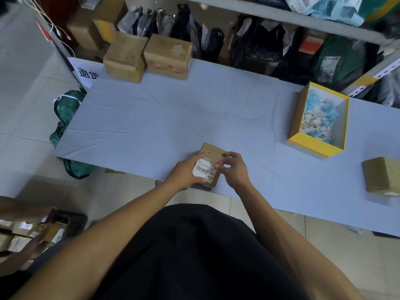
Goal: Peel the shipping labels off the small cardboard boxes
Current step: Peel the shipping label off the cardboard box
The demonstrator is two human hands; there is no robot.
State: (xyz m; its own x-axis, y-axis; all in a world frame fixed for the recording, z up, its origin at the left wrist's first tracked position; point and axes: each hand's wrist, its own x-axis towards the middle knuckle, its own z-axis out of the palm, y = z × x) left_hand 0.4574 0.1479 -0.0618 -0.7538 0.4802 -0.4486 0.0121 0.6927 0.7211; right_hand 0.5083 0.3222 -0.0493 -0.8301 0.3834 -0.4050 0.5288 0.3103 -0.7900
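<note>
While held, box (211, 164) axis up-left.

Blue-covered table (151, 118) on pale tiled floor (23, 118).

We are seeing bare table (173, 118) lying between two far boxes (147, 57) and, seemingly scrap-filled, the yellow tray (296, 118) standing rightward.

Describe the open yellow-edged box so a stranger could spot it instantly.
Look at the blue-grey table, then its right side. The open yellow-rimmed cardboard box sits there, holding crumpled blue and white scraps; the other boxes on the table are closed plain brown cardboard.
</note>
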